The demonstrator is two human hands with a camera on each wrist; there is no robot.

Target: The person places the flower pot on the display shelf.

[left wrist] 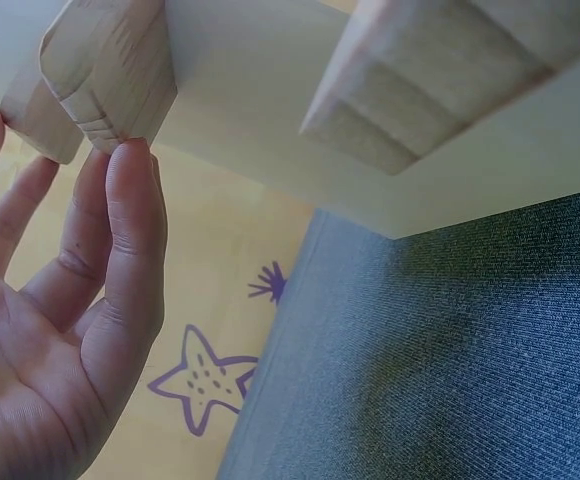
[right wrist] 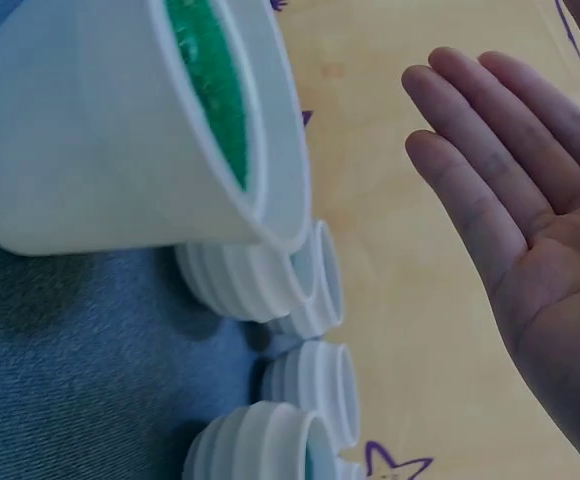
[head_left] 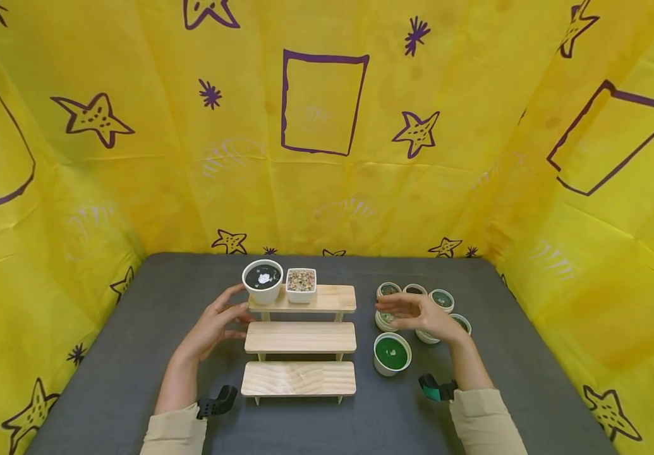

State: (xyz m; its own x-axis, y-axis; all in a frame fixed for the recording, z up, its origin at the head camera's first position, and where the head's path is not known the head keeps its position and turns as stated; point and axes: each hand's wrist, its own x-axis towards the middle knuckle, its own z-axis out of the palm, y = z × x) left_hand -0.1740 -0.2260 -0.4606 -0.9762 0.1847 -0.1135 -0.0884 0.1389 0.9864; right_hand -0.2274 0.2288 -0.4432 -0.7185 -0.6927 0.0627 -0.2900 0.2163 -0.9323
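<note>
A three-step wooden stand (head_left: 301,338) rises toward the back. On its top step are a round white pot (head_left: 253,292) with dark filling and a square white pot (head_left: 301,296) of pebbles. My left hand (head_left: 208,330) is at the stand's left side; in the left wrist view its fingertips (left wrist: 130,165) meet the step ends, not curled round them. Over the small white pots my right hand (head_left: 424,316) hovers with fingers extended, holding nothing. A larger white pot with green filling (head_left: 392,354) stands just in front of them.
Several small ribbed white pots (right wrist: 245,280) cluster right of the stand, some partly hidden by the right hand. The grey cloth-covered table (head_left: 190,278) is enclosed by yellow patterned curtains (head_left: 327,202) behind and at both sides.
</note>
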